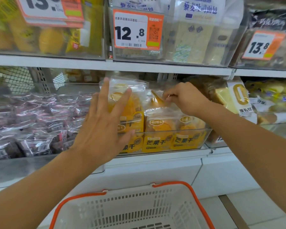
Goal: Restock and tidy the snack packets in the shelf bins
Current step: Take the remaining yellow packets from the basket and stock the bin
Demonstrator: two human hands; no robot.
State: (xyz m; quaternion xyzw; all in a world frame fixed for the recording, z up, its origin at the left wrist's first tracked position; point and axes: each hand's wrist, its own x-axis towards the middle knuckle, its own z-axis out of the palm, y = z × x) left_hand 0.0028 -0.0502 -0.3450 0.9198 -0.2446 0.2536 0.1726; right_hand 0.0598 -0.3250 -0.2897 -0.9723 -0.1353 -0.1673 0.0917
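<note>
Yellow dried-mango packets point(157, 141) stand upright in a clear plastic shelf bin point(203, 136) on the middle shelf. My left hand point(104, 128) lies flat with spread fingers against the front of the leftmost mango packet point(134, 103), which sticks up above the bin. My right hand point(186, 98) reaches over the bin and pinches the clear top edge of a packet point(157, 100) further back. The packets behind are partly hidden by my hands.
A white shopping basket point(132, 207) with orange rim sits below my arms. Dark-red snack packets point(36, 123) fill the bin on the left. Bread loaves point(238, 98) lie to the right. The upper shelf point(139, 66) holds bins with price tags point(137, 30).
</note>
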